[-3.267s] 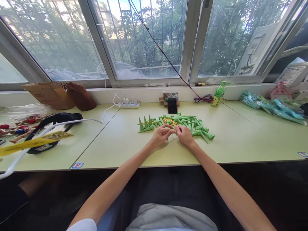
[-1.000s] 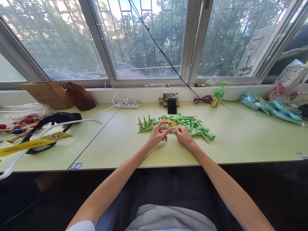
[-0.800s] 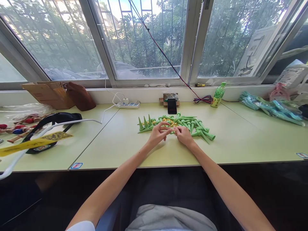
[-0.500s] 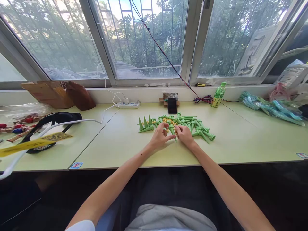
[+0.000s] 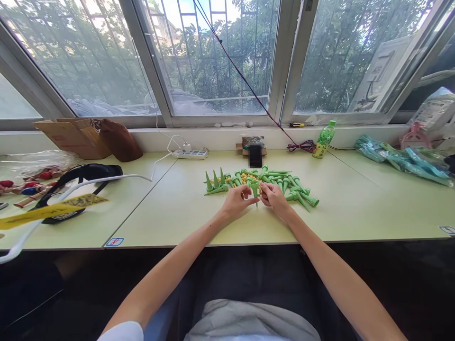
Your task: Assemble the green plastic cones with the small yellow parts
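Observation:
My left hand (image 5: 235,201) is closed on a green cone-shaped plastic spike (image 5: 255,188), held over the table with its wide end up and its tip down. Right beside it, my right hand (image 5: 276,198) pinches a small yellow piece (image 5: 260,188), partly covered by the fingers. Behind both hands, small yellow pieces (image 5: 244,177) lie loose among several green spikes. More green spikes (image 5: 300,187) form a pile to the right. At the left, several green spikes (image 5: 215,180) stand tip up, with one lying in front of them.
At the back are a power strip (image 5: 190,154), a small cardboard box (image 5: 245,148), a coiled cable (image 5: 301,146) and a green bottle (image 5: 324,139). Blue-green plastic bags (image 5: 401,158) lie right. A black strap (image 5: 76,189) and white cable (image 5: 106,179) lie left.
The green spike in my left hand has turned more upright, its wide end now facing up. My right hand has brought the yellow piece close to that wide end.

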A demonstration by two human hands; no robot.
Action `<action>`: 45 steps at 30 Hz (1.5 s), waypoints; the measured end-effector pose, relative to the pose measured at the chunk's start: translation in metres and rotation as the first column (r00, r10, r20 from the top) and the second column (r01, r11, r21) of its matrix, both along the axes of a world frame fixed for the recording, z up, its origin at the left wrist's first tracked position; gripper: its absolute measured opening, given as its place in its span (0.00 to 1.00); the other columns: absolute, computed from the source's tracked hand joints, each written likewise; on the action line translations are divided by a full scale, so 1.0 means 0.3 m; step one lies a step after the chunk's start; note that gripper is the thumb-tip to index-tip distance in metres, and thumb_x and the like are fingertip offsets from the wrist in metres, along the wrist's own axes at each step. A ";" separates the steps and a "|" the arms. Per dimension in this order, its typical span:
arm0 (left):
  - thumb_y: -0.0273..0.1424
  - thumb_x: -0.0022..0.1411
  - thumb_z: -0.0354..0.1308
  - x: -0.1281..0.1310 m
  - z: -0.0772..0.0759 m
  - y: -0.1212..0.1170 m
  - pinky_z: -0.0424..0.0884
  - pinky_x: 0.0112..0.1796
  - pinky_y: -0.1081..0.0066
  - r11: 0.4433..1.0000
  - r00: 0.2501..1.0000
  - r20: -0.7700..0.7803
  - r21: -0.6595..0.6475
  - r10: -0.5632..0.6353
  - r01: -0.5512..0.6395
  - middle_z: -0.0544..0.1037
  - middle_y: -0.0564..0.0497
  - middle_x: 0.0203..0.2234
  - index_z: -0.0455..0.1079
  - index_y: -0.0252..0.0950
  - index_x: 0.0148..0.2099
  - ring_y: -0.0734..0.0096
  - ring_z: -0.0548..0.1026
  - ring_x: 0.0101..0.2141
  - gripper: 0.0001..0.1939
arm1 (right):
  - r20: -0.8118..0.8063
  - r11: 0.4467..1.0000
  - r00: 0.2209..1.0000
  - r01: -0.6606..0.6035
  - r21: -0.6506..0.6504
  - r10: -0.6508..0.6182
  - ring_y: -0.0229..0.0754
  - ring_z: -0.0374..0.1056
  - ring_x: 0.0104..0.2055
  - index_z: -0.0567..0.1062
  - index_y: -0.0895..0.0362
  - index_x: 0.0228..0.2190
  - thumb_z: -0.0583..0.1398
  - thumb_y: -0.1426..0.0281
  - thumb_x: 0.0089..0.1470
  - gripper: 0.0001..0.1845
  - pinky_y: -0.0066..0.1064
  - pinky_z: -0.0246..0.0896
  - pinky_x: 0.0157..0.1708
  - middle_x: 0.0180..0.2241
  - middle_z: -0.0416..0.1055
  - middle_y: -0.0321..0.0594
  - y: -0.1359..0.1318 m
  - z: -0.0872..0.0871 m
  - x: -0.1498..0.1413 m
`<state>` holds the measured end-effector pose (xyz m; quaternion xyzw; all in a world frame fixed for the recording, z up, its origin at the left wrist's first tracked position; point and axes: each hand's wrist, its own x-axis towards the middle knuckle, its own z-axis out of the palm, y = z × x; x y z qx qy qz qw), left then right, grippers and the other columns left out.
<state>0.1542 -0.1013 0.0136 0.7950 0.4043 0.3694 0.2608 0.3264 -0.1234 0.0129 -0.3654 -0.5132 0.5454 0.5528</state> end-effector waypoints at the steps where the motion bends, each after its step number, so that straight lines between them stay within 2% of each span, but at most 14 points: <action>1: 0.48 0.53 0.66 0.000 -0.001 0.000 0.60 0.27 0.72 1.000 1.000 0.007 0.001 0.000 0.000 0.71 0.56 0.22 0.69 0.37 0.33 0.75 0.65 0.23 0.19 | 0.000 1.000 1.000 -0.002 -0.001 0.002 0.26 0.37 0.15 0.59 0.54 0.21 0.65 0.47 0.48 0.28 0.25 0.32 0.14 0.16 0.42 0.22 0.001 0.000 0.000; 9: 0.42 0.56 0.65 0.002 -0.009 0.001 0.61 0.27 0.73 0.999 0.999 0.014 0.004 0.043 -0.044 0.75 0.57 0.20 0.70 0.38 0.39 0.74 0.67 0.21 0.15 | 0.032 1.000 0.999 -0.015 -0.005 0.015 0.27 0.37 0.15 0.59 0.54 0.21 0.64 0.48 0.49 0.27 0.25 0.32 0.15 0.16 0.43 0.23 0.002 0.002 0.000; 14: 0.36 0.57 0.63 -0.004 -0.014 0.011 0.66 0.30 0.72 0.998 0.997 0.037 -0.001 0.067 -0.067 0.81 0.52 0.26 0.71 0.37 0.45 0.72 0.72 0.23 0.14 | 0.149 1.000 0.989 0.002 -0.010 -0.001 0.28 0.40 0.14 0.59 0.53 0.19 0.62 0.47 0.49 0.27 0.27 0.33 0.15 0.14 0.45 0.24 0.008 -0.006 -0.004; 18: 0.39 0.58 0.63 -0.009 0.005 -0.006 0.68 0.25 0.73 0.992 0.993 0.121 -0.125 -0.003 0.018 0.81 0.50 0.28 0.71 0.37 0.47 0.73 0.73 0.19 0.17 | 0.222 0.999 0.975 0.033 0.004 -0.033 0.30 0.41 0.13 0.61 0.53 0.19 0.60 0.47 0.50 0.26 0.28 0.35 0.15 0.12 0.47 0.25 0.019 -0.019 0.000; 21: 0.42 0.56 0.65 -0.008 0.019 -0.020 0.67 0.20 0.74 0.950 0.967 0.247 -0.283 -0.064 0.135 0.80 0.51 0.27 0.69 0.37 0.49 0.73 0.73 0.15 0.22 | 0.243 0.999 0.969 0.048 0.012 -0.050 0.31 0.42 0.13 0.62 0.53 0.19 0.60 0.47 0.51 0.25 0.29 0.36 0.15 0.12 0.48 0.26 0.023 -0.025 0.002; 24: 0.45 0.56 0.65 -0.008 0.027 -0.021 0.67 0.17 0.75 0.901 0.926 0.372 -0.379 -0.062 0.213 0.77 0.53 0.22 0.67 0.36 0.49 0.71 0.73 0.14 0.25 | 0.236 0.998 0.970 0.061 0.018 -0.063 0.31 0.43 0.13 0.61 0.53 0.19 0.60 0.48 0.50 0.25 0.29 0.36 0.15 0.13 0.49 0.27 0.024 -0.024 0.002; 28: 0.49 0.56 0.64 -0.011 0.026 -0.008 0.68 0.16 0.76 0.874 0.899 0.438 -0.430 -0.019 0.228 0.75 0.55 0.20 0.67 0.35 0.48 0.74 0.72 0.14 0.26 | 0.235 0.997 0.969 0.075 0.021 -0.078 0.31 0.43 0.13 0.60 0.52 0.20 0.60 0.48 0.49 0.25 0.29 0.36 0.15 0.13 0.49 0.27 0.018 -0.017 0.000; 35: 0.50 0.54 0.66 -0.019 0.015 0.004 0.65 0.17 0.78 0.877 0.888 0.460 -0.421 -0.015 0.233 0.71 0.58 0.18 0.68 0.35 0.47 0.76 0.73 0.16 0.28 | 0.312 0.995 0.945 0.084 0.050 -0.095 0.32 0.45 0.14 0.61 0.53 0.19 0.58 0.47 0.52 0.25 0.29 0.39 0.15 0.12 0.51 0.29 0.011 -0.013 0.003; 41: 0.48 0.52 0.68 -0.024 0.021 0.005 0.65 0.18 0.78 0.895 0.884 0.465 -0.370 -0.054 0.249 0.79 0.51 0.27 0.65 0.34 0.47 0.78 0.73 0.17 0.30 | 0.366 0.988 0.919 0.116 0.101 -0.145 0.34 0.48 0.14 0.59 0.52 0.18 0.58 0.46 0.52 0.27 0.29 0.43 0.15 0.12 0.54 0.31 0.018 -0.025 0.007; 45: 0.47 0.51 0.70 -0.025 0.021 0.003 0.65 0.17 0.78 0.922 0.901 0.429 -0.324 -0.058 0.214 0.82 0.41 0.41 0.64 0.35 0.50 0.80 0.72 0.17 0.31 | 0.382 0.987 0.911 0.122 0.109 -0.155 0.34 0.49 0.14 0.60 0.52 0.17 0.58 0.46 0.53 0.27 0.30 0.44 0.15 0.12 0.55 0.32 0.022 -0.030 0.010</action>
